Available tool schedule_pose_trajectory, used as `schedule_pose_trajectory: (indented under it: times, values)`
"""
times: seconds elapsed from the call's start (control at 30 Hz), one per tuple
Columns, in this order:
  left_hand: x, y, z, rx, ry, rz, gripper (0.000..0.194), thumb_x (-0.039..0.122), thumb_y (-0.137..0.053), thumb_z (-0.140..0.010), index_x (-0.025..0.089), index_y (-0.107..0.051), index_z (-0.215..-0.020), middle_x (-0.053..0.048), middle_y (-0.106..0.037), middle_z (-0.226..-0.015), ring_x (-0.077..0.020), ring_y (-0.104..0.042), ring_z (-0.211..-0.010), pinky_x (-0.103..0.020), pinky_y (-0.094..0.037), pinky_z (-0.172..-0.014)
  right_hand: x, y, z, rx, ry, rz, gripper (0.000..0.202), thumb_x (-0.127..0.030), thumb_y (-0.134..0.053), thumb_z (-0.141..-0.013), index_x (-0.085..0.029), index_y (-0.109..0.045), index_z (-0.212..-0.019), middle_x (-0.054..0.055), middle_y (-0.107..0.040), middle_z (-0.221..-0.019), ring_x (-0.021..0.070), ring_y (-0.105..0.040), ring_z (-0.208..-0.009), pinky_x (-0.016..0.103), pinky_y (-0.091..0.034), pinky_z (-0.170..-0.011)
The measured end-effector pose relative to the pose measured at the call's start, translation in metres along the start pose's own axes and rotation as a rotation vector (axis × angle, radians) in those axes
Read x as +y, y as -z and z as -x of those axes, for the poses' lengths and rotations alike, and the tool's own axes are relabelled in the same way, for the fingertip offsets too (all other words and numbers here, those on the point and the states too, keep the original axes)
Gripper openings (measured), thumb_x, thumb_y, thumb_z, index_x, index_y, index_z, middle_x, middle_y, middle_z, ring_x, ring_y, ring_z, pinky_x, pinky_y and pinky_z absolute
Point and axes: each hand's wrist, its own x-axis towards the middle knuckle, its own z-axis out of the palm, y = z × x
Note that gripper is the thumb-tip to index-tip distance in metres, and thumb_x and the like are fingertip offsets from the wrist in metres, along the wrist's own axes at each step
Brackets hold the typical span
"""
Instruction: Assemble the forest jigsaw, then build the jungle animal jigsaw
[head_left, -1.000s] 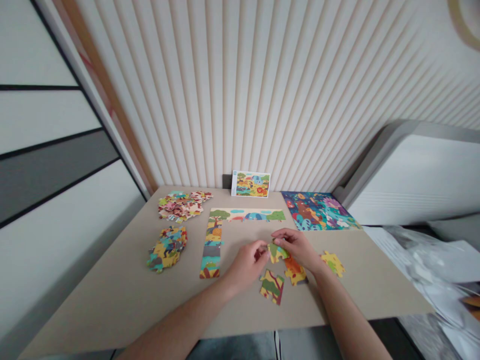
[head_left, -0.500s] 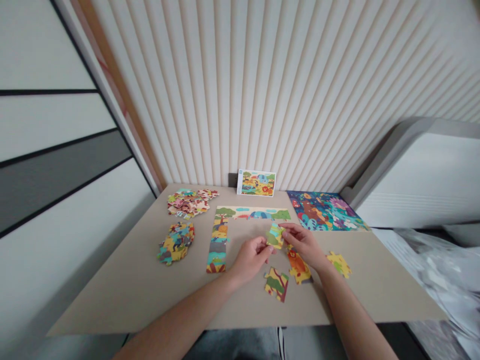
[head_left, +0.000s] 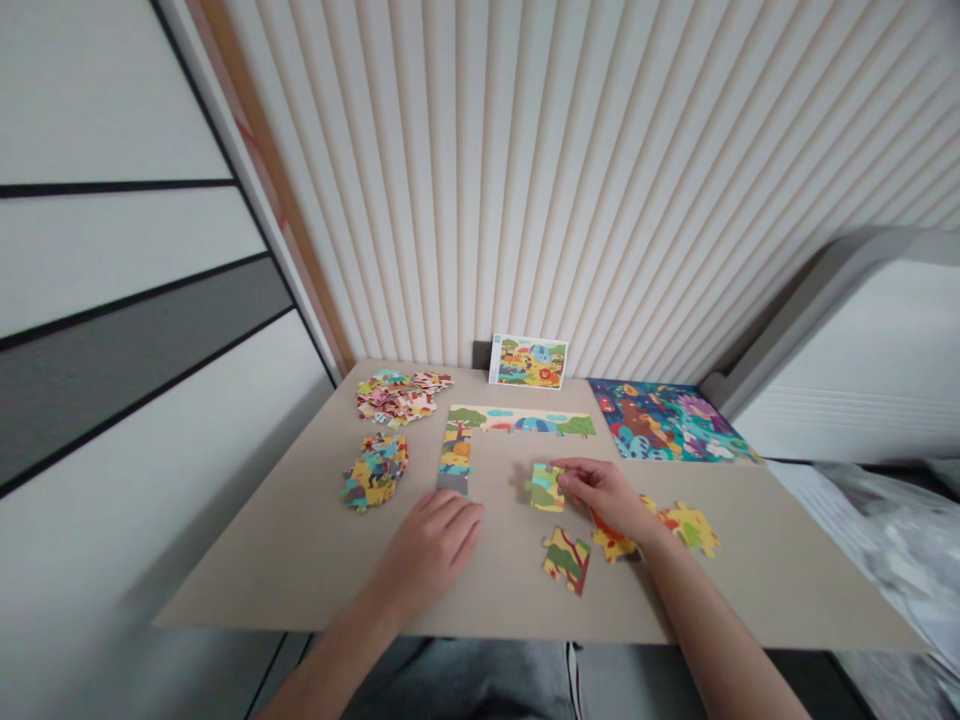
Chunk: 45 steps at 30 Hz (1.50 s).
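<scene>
My right hand (head_left: 604,490) pinches a green-and-yellow jigsaw puzzle piece (head_left: 546,488) by its right edge, over the middle of the table. My left hand (head_left: 439,535) lies palm down with its fingers extended, covering the lower end of the joined puzzle border (head_left: 455,455). That border runs down the left side and across the top. Beneath my right hand, the orange lion pieces (head_left: 611,543) are partly hidden. A loose piece with a dark red branch (head_left: 567,560) lies nearer to me, and yellow pieces (head_left: 694,528) rest right of my right wrist.
Two heaps of pieces, one pinkish (head_left: 397,397) and one multicoloured (head_left: 375,472), sit on the left of the table (head_left: 315,570). A picture card (head_left: 528,362) leans at the back wall. A dark-blue finished puzzle (head_left: 675,422) lies at the back right.
My left hand has let go of the green-and-yellow puzzle piece and moved left onto the border. My right hand still holds the piece, slightly lower. The whole view has shifted a little.
</scene>
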Motion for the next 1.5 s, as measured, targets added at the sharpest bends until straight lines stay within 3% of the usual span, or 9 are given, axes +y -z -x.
schedule_pose_trajectory:
  times: [0.17,0.43,0.8,0.9,1.0,1.13,1.3,1.4,1.5]
  values:
    - [-0.034,-0.011,0.022,0.050,0.097,-0.105,0.029,0.024,-0.049,-0.100,0.024,-0.064,-0.124,-0.009,-0.067,-0.120,-0.0258,-0.060,-0.113,-0.046,-0.047,-0.102,0.001,0.001,0.000,0.010,-0.009,0.012,0.052,-0.057,-0.070,-0.085,-0.018,-0.073,-0.119,0.000,-0.062,-0.071,0.0107,-0.045,-0.057,0.024,-0.034,-0.052]
    - [-0.034,-0.020,0.029,0.031,0.156,-0.068,0.030,0.026,-0.052,-0.098,0.025,-0.065,-0.125,-0.008,-0.065,-0.127,-0.0275,-0.059,-0.118,-0.048,-0.048,-0.105,0.001,0.003,0.000,-0.004,0.015,0.077,0.050,-0.055,-0.061,-0.093,-0.016,-0.070,-0.123,-0.003,-0.053,-0.065,0.0104,-0.041,-0.057,0.024,-0.030,-0.053]
    - [-0.036,-0.020,0.030,-0.021,0.142,-0.127,0.029,0.027,-0.049,-0.100,0.023,-0.064,-0.125,-0.010,-0.063,-0.129,-0.0273,-0.058,-0.121,-0.048,-0.048,-0.106,-0.002,0.001,0.001,0.049,0.070,0.194,0.046,-0.054,-0.061,-0.092,-0.017,-0.073,-0.118,0.000,-0.064,-0.071,0.0117,-0.047,-0.058,0.024,-0.037,-0.055]
    - [-0.040,-0.022,0.032,-0.014,0.127,-0.142,0.029,0.028,-0.050,-0.100,0.023,-0.064,-0.125,-0.010,-0.063,-0.129,-0.0274,-0.059,-0.121,-0.048,-0.048,-0.106,-0.002,-0.002,-0.001,0.075,0.118,0.350,0.042,-0.049,-0.059,-0.095,-0.019,-0.073,-0.119,0.002,-0.070,-0.079,0.0145,-0.056,-0.065,0.026,-0.044,-0.061]
    - [-0.042,-0.022,0.032,-0.008,0.118,-0.145,0.029,0.028,-0.049,-0.100,0.024,-0.064,-0.124,-0.009,-0.063,-0.130,-0.0271,-0.059,-0.120,-0.048,-0.049,-0.105,-0.008,-0.004,0.005,0.140,0.229,0.559,0.036,-0.042,-0.058,-0.096,-0.021,-0.071,-0.123,0.007,-0.074,-0.099,0.0208,-0.065,-0.086,0.033,-0.052,-0.081]
    - [-0.041,-0.021,0.032,-0.005,0.124,-0.138,0.028,0.030,-0.050,-0.100,0.023,-0.064,-0.124,-0.009,-0.063,-0.130,-0.0271,-0.059,-0.119,-0.047,-0.050,-0.105,-0.009,0.010,0.038,0.294,0.281,0.832,0.030,-0.035,-0.051,-0.099,-0.024,-0.072,-0.118,0.010,-0.073,-0.113,0.0258,-0.065,-0.106,0.041,-0.048,-0.098]
    - [-0.043,-0.022,0.032,-0.006,0.118,-0.131,0.028,0.029,-0.050,-0.100,0.023,-0.063,-0.124,-0.009,-0.063,-0.130,-0.0270,-0.059,-0.119,-0.047,-0.049,-0.105,0.026,0.062,0.108,0.632,-0.011,0.999,0.039,-0.043,-0.047,-0.099,-0.019,-0.072,-0.118,0.014,-0.071,-0.117,0.0304,-0.064,-0.109,0.046,-0.047,-0.099]
    - [-0.044,-0.023,0.032,0.005,0.113,-0.139,0.028,0.031,-0.050,-0.100,0.023,-0.064,-0.123,-0.009,-0.063,-0.129,-0.0275,-0.059,-0.118,-0.048,-0.049,-0.105,0.050,0.090,0.140,0.680,-0.268,1.069,0.056,-0.060,-0.055,-0.091,-0.017,-0.071,-0.123,0.018,-0.068,-0.124,0.0360,-0.063,-0.111,0.050,-0.047,-0.099]
    - [-0.045,-0.023,0.031,0.012,0.098,-0.141,0.028,0.032,-0.050,-0.100,0.022,-0.064,-0.123,-0.010,-0.063,-0.129,-0.0274,-0.060,-0.117,-0.048,-0.050,-0.103,0.061,0.105,0.156,0.654,-0.318,1.018,0.062,-0.067,-0.061,-0.083,-0.018,-0.072,-0.118,0.018,-0.066,-0.128,0.0368,-0.062,-0.115,0.049,-0.046,-0.100]
